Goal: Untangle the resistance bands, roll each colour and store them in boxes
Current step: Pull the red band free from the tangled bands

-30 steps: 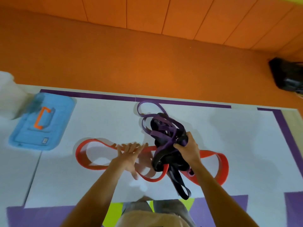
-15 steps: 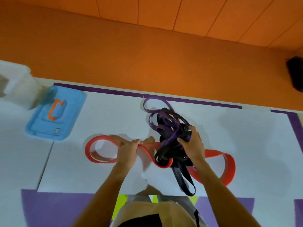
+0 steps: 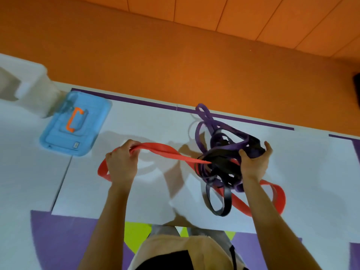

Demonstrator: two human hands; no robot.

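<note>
Resistance bands (image 3: 224, 151), purple and black, lie tangled near the far edge of the table (image 3: 155, 201), gripped by my right hand (image 3: 253, 164). My left hand (image 3: 121, 164) grips the red band (image 3: 165, 150) threaded through them. Blue lid (image 3: 76, 123) lies far left.

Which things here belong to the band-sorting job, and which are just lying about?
Job: red band, gripped by the left hand; purple band and black band, tangled, gripped by the right hand; blue box, probably for storage.
Lying about: white container by the blue box, use unclear; dark object at the right edge.
</note>
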